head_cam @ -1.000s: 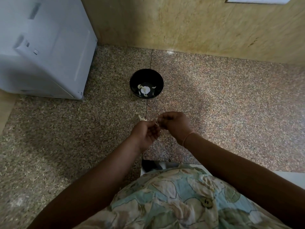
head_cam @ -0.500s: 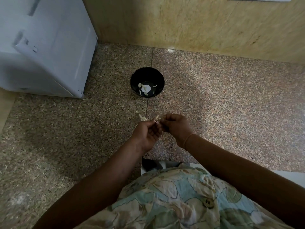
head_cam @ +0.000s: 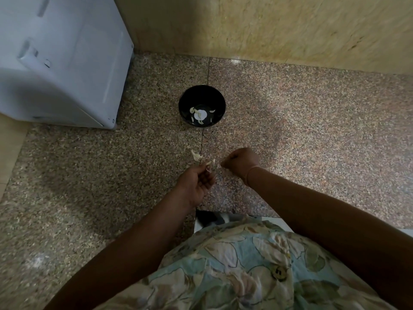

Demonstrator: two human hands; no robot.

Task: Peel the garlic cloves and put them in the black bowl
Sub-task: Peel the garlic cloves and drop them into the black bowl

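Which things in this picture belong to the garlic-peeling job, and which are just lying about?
Belong to the job:
garlic, held in the left hand
garlic skin, pinched by the right hand
black bowl
peeled cloves inside it

Just lying about:
grey appliance
yellowish wall

Speckled pink-grey granite bench (head_cam: 312, 142), seen from above as I stand at its near edge. A dark seam (head_cam: 206, 86) runs across it from the tan stone wall (head_cam: 268, 25) toward me, splitting the slab into a left and a right piece. Directly on the bench stand two things. One is a black bowl (head_cam: 202, 95), upright on the seam, with pale garlic cloves (head_cam: 192, 110) in its bottom. The other is a pale grey boxy appliance (head_cam: 67, 63), in the far left corner, well apart from the bowl.
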